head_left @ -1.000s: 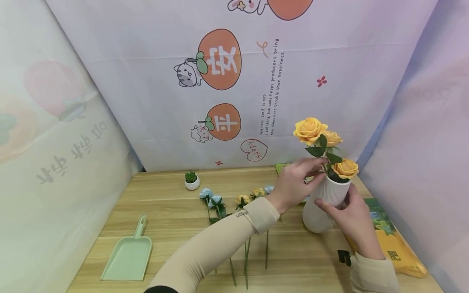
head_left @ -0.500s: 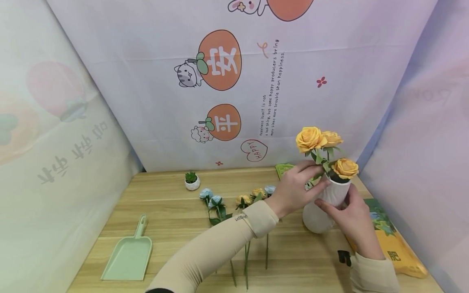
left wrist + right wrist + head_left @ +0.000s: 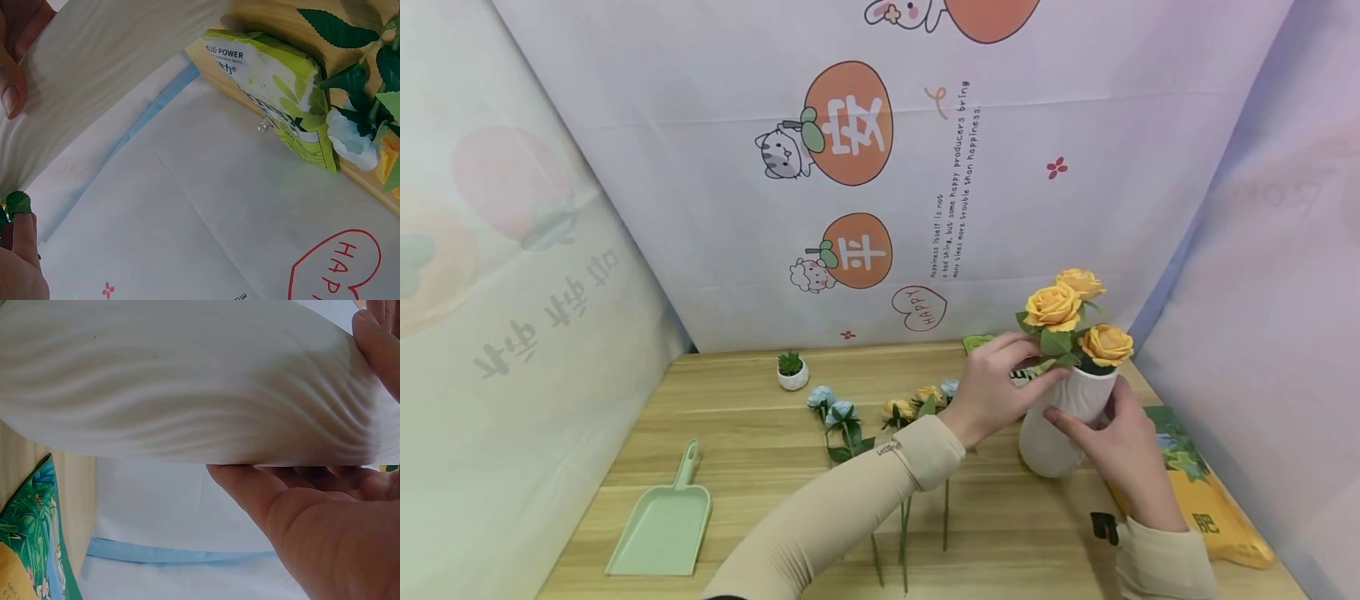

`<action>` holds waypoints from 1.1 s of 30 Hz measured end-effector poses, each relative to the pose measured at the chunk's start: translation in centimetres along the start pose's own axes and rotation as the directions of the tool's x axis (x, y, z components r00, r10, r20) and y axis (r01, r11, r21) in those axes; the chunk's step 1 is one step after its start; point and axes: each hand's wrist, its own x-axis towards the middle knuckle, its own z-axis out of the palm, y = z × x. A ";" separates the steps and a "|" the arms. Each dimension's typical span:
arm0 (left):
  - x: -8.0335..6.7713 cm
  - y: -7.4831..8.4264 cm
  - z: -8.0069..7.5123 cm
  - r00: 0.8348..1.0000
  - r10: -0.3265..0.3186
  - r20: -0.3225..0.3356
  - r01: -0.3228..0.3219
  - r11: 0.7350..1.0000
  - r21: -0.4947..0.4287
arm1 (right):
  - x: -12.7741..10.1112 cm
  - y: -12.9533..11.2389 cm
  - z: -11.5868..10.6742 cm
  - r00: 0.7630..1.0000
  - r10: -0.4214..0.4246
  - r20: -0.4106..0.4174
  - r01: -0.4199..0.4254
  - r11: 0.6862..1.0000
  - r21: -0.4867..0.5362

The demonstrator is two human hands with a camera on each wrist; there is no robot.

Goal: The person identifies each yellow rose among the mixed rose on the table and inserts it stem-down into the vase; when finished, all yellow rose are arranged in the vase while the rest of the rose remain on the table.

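Note:
A white ridged vase (image 3: 1060,437) stands tilted on the right part of the wooden table. My right hand (image 3: 1123,446) grips it just below the mouth, thumb across the front; the right wrist view shows the palm and fingers along the vase wall (image 3: 187,400). At the rim, my left hand (image 3: 1000,387) pinches a yellow rose (image 3: 1052,307) low among its leaves (image 3: 1056,342); its stem is hidden behind the fingers. Two more yellow roses, one at the back (image 3: 1081,282) and one at the right (image 3: 1107,344), stand in the vase.
Blue roses (image 3: 842,412) and yellow roses (image 3: 898,411) lie mid-table. A small potted plant (image 3: 792,372) stands behind, a green dustpan (image 3: 664,521) lies left. An orange bag (image 3: 1213,517) is right of the vase, a green-white packet (image 3: 281,94) near the back wall.
The pinched yellow rose has come down and to the right, closer to the vase mouth, and its bloom has turned. My left hand has lowered slightly; my right hand stays on the vase.

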 end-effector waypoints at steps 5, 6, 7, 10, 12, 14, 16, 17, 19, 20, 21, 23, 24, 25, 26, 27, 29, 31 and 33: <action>-0.3 -0.1 0.0 1.000 0.004 0.003 -0.004 1.000 0.014 | 0.0 -0.1 0.0 1.000 -0.005 0.001 0.005 1.000 0.004; -0.4 -0.1 0.0 1.000 0.002 0.004 -0.003 1.000 0.015 | 0.0 -0.1 0.0 1.000 -0.006 0.000 0.006 1.000 0.006; -0.5 -0.2 0.0 1.000 0.002 0.004 -0.002 1.000 0.016 | 0.0 -0.1 0.0 1.000 -0.008 -0.002 0.008 1.000 0.007; -0.6 -0.2 -0.1 1.000 -0.004 0.009 0.004 1.000 0.007 | 0.0 -0.1 0.0 1.000 -0.011 -0.005 0.011 1.000 0.009; -0.6 -0.2 -0.1 1.000 -0.012 0.012 0.012 1.000 -0.013 | 0.0 -0.1 0.1 1.000 -0.010 -0.006 0.010 1.000 0.008; -0.7 -0.3 -0.1 1.000 -0.015 0.014 0.015 1.000 -0.026 | 0.0 -0.1 0.1 1.000 -0.010 -0.008 0.010 1.000 0.005; -0.8 -0.3 -0.2 1.000 -0.020 0.014 0.020 0.999 -0.049 | 0.0 -0.1 0.1 1.000 -0.010 -0.010 0.010 1.000 0.003; -0.8 -0.4 -0.3 1.000 -0.022 0.015 0.023 0.998 -0.063 | 0.0 -0.1 0.1 1.000 -0.010 -0.010 0.010 1.000 0.003; -0.9 -0.4 -0.4 0.999 -0.027 0.020 0.029 0.997 -0.075 | 0.0 -0.2 0.1 1.000 -0.009 -0.010 0.009 1.000 0.005; -1.0 -0.4 -0.5 0.999 -0.031 0.025 0.033 0.996 -0.082 | 0.0 -0.2 0.1 1.000 -0.008 -0.009 0.008 1.000 0.007; -1.1 -0.5 -0.6 0.999 -0.036 0.029 0.038 0.995 -0.088 | 0.0 -0.2 0.0 1.000 -0.006 -0.007 0.007 1.000 0.010; -1.2 -0.5 -0.8 0.998 -0.048 0.041 0.052 0.994 -0.096 | 0.0 -0.2 0.0 1.000 -0.006 -0.005 0.007 1.000 0.011; -1.3 -0.6 -0.8 0.997 -0.055 0.048 0.059 0.994 -0.096 | 0.0 -0.2 0.0 1.000 -0.007 -0.004 0.007 1.000 0.010; -1.4 -0.6 -0.9 0.997 -0.062 0.055 0.067 0.993 -0.100 | -0.1 -0.2 0.0 1.000 -0.008 -0.004 0.008 1.000 0.010; -1.5 -0.7 -0.9 0.996 -0.068 0.061 0.074 0.992 -0.104 | -0.1 -0.2 -0.1 1.000 -0.008 -0.004 0.008 1.000 0.009; -1.7 -0.7 -1.0 0.995 -0.074 0.066 0.081 0.991 -0.108 | -0.1 -0.3 -0.1 1.000 -0.008 -0.004 0.008 1.000 0.007; -1.9 -0.9 -1.0 0.993 -0.086 0.075 0.094 0.989 -0.114 | -0.1 -0.3 -0.1 1.000 -0.006 -0.003 0.006 1.000 0.005; -2.2 -1.0 -1.0 0.992 -0.099 0.083 0.108 0.987 -0.115 | -0.1 -0.3 -0.1 1.000 -0.002 -0.002 0.002 1.000 0.005; -2.4 -1.1 -1.1 0.989 -0.117 0.090 0.128 0.983 -0.128 | -0.1 -0.3 -0.1 1.000 0.000 -0.001 0.000 1.000 0.008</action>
